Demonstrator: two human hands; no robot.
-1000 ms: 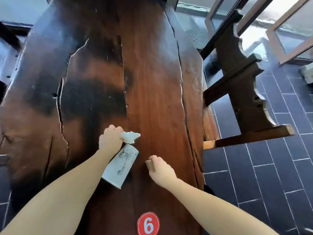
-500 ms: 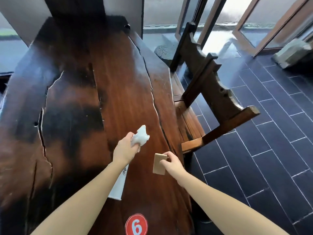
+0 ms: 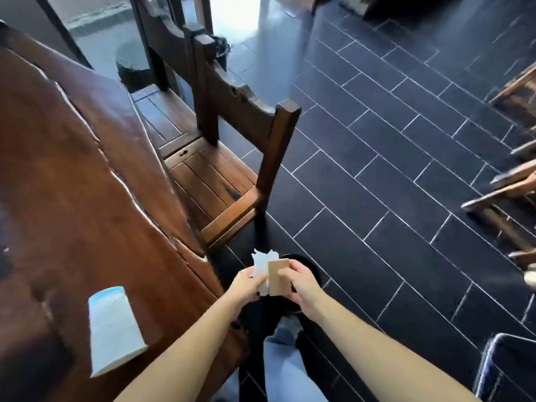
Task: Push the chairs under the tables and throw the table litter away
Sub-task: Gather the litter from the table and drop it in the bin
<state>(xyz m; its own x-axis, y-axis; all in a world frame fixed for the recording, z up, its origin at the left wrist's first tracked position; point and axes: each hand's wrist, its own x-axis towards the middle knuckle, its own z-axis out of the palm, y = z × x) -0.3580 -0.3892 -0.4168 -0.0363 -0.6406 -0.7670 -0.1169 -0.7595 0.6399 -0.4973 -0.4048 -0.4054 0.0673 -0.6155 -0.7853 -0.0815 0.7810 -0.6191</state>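
Note:
My left hand point(image 3: 246, 284) grips a crumpled white tissue point(image 3: 261, 265). Right beside it, my right hand point(image 3: 298, 282) holds a small brown card point(image 3: 278, 277). Both hands hover off the table's edge, above a dark round bin point(image 3: 307, 268) on the floor. A white paper cup point(image 3: 111, 332) lies on its side on the dark wooden table point(image 3: 72, 169). A wooden chair point(image 3: 220, 175) stands beside the table with its seat partly under the edge.
A second wooden chair point(image 3: 162, 53) stands further back along the table. More wooden chairs point(image 3: 510, 187) are at the right edge, blurred. Dark tiled floor point(image 3: 391, 169) spreads to the right. My leg in blue jeans point(image 3: 284, 358) is below my hands.
Both hands have lifted the tissue and the card off the table and swung right, over the bin. The view has turned right. The cup has stayed on the table.

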